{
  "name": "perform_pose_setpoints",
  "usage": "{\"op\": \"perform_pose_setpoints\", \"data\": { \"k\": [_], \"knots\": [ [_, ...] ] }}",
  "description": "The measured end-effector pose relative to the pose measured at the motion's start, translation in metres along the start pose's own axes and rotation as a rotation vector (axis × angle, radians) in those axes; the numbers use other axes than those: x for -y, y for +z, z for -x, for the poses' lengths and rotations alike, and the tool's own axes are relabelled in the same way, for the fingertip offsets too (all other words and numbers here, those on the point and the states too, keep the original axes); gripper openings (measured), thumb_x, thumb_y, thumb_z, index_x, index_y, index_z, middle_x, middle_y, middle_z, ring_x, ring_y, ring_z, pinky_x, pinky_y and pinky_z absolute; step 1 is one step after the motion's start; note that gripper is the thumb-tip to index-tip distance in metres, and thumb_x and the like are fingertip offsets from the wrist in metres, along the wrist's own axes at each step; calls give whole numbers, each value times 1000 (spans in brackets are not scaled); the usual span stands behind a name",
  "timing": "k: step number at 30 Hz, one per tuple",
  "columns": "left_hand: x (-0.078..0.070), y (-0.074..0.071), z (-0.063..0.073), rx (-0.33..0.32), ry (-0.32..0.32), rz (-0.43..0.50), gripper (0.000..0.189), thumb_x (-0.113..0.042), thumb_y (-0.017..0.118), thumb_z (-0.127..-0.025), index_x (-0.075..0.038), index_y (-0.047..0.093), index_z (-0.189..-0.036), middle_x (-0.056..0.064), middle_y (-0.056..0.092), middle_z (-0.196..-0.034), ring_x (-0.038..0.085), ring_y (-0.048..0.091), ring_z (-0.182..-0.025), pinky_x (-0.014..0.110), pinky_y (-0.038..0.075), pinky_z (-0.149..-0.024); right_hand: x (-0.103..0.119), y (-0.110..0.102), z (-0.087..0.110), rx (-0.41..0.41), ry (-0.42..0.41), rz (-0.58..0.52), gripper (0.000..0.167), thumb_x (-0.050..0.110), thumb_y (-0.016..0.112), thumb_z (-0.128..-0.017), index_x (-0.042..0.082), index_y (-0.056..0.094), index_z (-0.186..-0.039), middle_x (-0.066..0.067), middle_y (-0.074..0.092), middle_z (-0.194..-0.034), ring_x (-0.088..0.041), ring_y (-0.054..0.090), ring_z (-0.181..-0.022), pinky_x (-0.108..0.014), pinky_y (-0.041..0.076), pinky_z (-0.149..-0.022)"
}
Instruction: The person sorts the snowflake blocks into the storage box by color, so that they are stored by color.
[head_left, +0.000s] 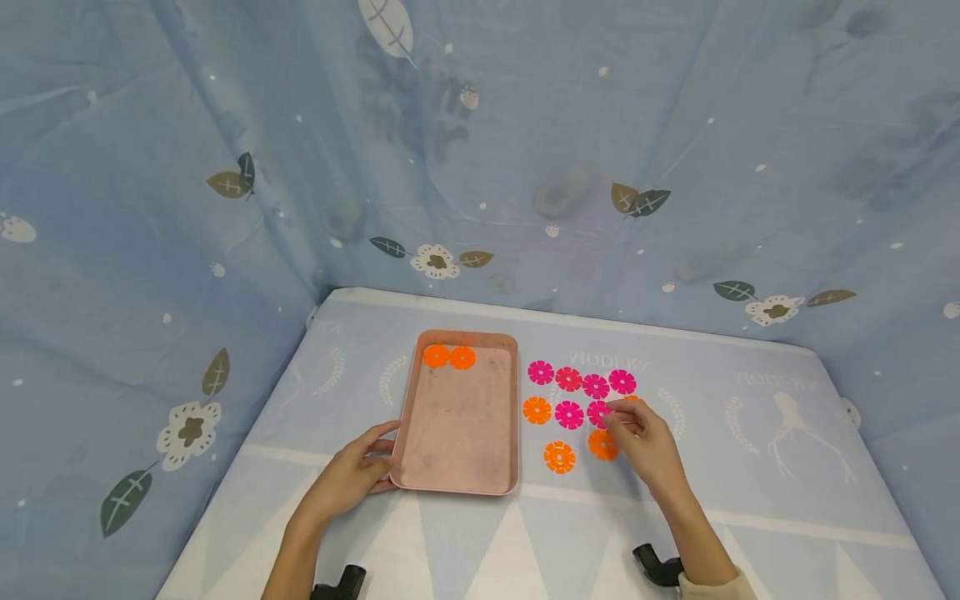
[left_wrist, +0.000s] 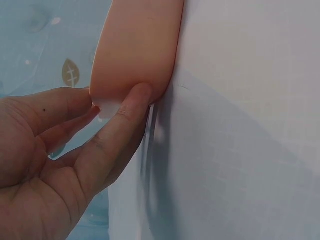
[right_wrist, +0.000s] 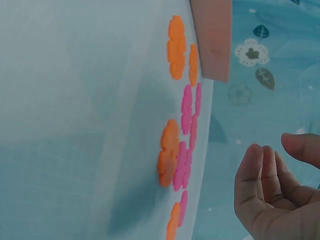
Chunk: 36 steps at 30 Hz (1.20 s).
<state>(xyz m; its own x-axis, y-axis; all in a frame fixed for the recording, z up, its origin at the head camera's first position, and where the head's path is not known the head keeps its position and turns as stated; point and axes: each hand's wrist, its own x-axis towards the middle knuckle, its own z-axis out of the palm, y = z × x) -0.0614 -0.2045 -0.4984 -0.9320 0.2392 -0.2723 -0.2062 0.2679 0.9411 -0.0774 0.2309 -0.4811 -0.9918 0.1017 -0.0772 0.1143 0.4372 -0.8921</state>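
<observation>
The pink tray (head_left: 456, 417) lies on the table, and my left hand (head_left: 352, 472) pinches its near left corner. In the left wrist view, the fingers of the left hand (left_wrist: 75, 155) bracket the corner of the tray (left_wrist: 137, 55). Two orange flower-shaped discs (head_left: 449, 357) lie side by side inside its far end. To the tray's right are several pink discs (head_left: 568, 414) and several orange discs (head_left: 559, 457) in loose rows. Over their right end hovers my right hand (head_left: 643, 442), partly covering an orange disc. The right wrist view shows its thumb apart from bent fingers (right_wrist: 248, 175), nothing between them.
A patterned blue cloth (head_left: 480, 167) hangs behind and beside the table (head_left: 750, 467). Black wrist mounts (head_left: 660, 568) sit at both forearms, close to the table's near side. The discs lie close to the tray's right wall.
</observation>
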Motion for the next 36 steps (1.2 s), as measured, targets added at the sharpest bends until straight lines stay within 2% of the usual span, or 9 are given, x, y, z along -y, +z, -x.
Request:
{"op": "perform_pose_setpoints", "data": {
  "k": [10, 17, 22, 30, 36],
  "knots": [
    [1, 0, -2, -5, -6, 14, 55, 4, 55, -98, -6, 42, -150, 27, 52, -131, 35, 65, -104, 36, 61, -77, -20, -4, -1, 8, 56, 18, 39, 21, 68, -98, -2, 60, -128, -16, 62, -109, -27, 62, -92, -25, 58, -72],
    [1, 0, -1, 10, -7, 26, 55, 4, 54, -99, -6, 41, -151, 28, 51, -133, 35, 65, -105, 37, 60, -78, -31, -5, -4, 35, 106, 135, 33, 15, 70, -94, -3, 61, -120, -10, 60, -99, -21, 58, -84, -21, 52, -66],
    [0, 0, -1, 5, -12, 24, 55, 3, 55, -99, -6, 41, -151, 27, 52, -133, 35, 65, -106, 37, 60, -78, -36, -4, -4, 64, 125, 195, 35, 15, 73, -91, -2, 61, -119, -9, 59, -97, -22, 55, -82, -24, 50, -64],
    [0, 0, -2, -2, -11, 16, 55, 4, 54, -99, -6, 41, -151, 27, 53, -131, 35, 65, -104, 37, 61, -77, -44, -1, -5, 66, 71, 300, 38, 16, 81, -84, -2, 62, -112, -11, 61, -96, -26, 58, -87, -34, 51, -72],
    [1, 0, -2, 1, -6, 15, 54, 4, 54, -99, -5, 41, -151, 27, 53, -131, 35, 65, -105, 37, 61, -77, -47, 1, -8, 72, 19, 377, 37, 15, 83, -81, -4, 63, -106, -10, 60, -91, -25, 54, -82, -36, 50, -69]
  ]
}}
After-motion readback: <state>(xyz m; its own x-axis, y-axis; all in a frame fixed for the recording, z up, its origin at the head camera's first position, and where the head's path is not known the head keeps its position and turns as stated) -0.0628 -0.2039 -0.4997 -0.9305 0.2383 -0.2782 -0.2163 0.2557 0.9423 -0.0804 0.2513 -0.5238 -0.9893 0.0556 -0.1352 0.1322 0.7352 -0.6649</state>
